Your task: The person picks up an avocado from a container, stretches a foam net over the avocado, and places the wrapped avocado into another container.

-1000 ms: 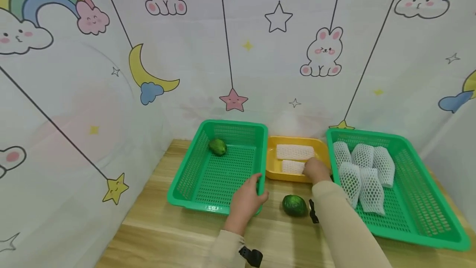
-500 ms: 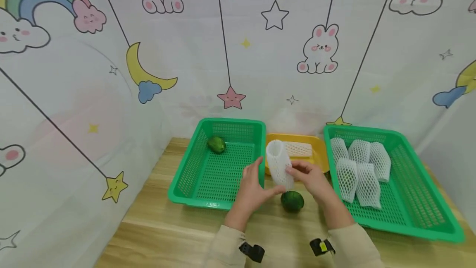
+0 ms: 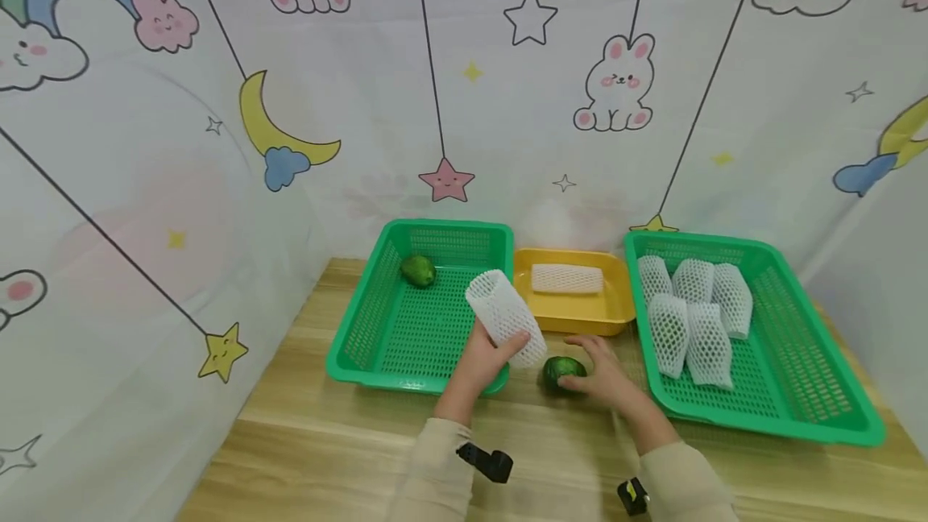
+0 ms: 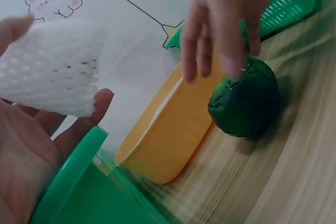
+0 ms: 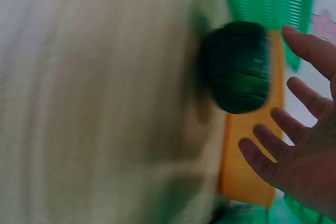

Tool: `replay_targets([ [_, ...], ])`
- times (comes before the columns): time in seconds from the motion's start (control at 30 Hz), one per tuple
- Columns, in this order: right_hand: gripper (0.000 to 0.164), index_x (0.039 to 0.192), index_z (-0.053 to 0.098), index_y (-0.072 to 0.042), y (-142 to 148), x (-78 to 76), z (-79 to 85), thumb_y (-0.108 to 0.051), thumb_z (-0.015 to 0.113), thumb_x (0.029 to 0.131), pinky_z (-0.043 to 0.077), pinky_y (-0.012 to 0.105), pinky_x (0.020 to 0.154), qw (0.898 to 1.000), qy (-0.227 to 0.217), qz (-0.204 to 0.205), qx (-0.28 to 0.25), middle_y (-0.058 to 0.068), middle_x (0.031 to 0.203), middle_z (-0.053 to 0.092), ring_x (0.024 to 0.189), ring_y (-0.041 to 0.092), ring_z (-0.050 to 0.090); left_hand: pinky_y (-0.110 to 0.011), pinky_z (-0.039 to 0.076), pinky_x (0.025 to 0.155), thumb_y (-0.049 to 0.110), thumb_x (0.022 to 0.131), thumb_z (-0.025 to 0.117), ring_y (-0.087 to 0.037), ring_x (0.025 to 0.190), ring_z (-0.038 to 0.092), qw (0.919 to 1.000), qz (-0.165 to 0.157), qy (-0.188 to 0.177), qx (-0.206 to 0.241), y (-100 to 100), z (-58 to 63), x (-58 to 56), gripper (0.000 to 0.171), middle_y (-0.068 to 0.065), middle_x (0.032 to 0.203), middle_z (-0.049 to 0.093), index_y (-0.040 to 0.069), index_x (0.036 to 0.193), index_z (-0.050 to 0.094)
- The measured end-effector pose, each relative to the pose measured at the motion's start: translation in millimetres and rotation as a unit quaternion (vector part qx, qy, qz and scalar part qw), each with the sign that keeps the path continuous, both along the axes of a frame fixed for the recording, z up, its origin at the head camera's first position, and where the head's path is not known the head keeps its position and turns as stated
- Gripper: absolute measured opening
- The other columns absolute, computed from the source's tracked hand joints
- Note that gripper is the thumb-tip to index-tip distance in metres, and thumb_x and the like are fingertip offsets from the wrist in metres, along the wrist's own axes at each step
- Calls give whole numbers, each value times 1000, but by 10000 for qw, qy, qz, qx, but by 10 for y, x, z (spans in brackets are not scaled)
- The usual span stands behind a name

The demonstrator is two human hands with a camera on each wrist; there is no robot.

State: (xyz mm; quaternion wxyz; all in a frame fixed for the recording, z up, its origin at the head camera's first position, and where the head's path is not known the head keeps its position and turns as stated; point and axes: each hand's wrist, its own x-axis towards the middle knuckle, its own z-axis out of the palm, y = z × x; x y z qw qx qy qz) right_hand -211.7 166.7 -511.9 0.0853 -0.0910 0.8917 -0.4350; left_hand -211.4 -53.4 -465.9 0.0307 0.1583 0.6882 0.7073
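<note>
My left hand [image 3: 476, 362] holds a white foam net sleeve [image 3: 505, 317] by its lower end, thumb across it, tilted over the right rim of the left green basket. In the left wrist view the sleeve [image 4: 50, 69] lies between thumb and fingers. A shiny dark green fruit, avocado-like [image 3: 562, 374], sits on the table just right of that hand. My right hand [image 3: 605, 377] hovers at the fruit's right side with fingers spread. In the right wrist view a gap shows between the hand [image 5: 302, 135] and the fruit [image 5: 239, 69].
Another green fruit [image 3: 418, 271] lies in the left green basket [image 3: 423, 384]. Behind the table fruit stands a yellow tray [image 3: 573, 324] with one foam net sleeve [image 3: 567, 279]. Several net-wrapped pieces [image 3: 709, 343] fill the left part of the right green basket [image 3: 768, 426].
A foam net sleeve was picked out of the yellow tray by my right hand and passed to the left, which moved it leftward. My right hand let go and came down toward the fruit.
</note>
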Motion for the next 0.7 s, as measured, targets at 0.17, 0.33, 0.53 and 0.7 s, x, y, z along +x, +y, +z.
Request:
replay_targets([
  [0.17, 69, 130, 49, -6, -125, -3, -258, -10, 80, 68, 31, 62, 92, 9964, 312, -93, 782, 22, 134, 40, 121, 44, 30, -40, 46, 85, 14, 74, 79, -27, 108, 52, 9989, -8, -132, -456, 0, -121, -50, 97, -14, 126, 46, 16, 145, 13],
  [0.33, 59, 122, 44, -1, -138, -49, 113, -11, 76, 73, 33, 49, 86, 9910, 401, -1270, 151, 23, 120, 45, 107, 37, 38, -41, 44, 84, 11, 70, 81, -24, 102, 51, 9966, -124, 151, -798, 50, -150, -55, 84, -8, 120, 49, 13, 139, 33],
  [0.53, 60, 137, 29, -13, -141, 8, 1028, 4, 58, 87, 45, 23, 81, 9228, 1262, -781, -3556, 9, 127, 38, 103, 20, 48, -44, 42, 87, 12, 71, 80, -24, 103, 53, 9935, -80, 234, -1107, 51, -154, -54, 72, -8, 119, 54, 11, 134, 42],
  [0.7, 40, 120, 44, -14, -248, 151, 1328, 9, 52, 88, 47, 23, 80, 8550, 1568, 523, -4916, 4, 116, 50, 99, 14, 52, -40, 43, 83, 12, 72, 79, -21, 100, 54, 9898, -255, 329, -1362, 42, -114, -39, 68, -6, 116, 57, 13, 131, 44],
])
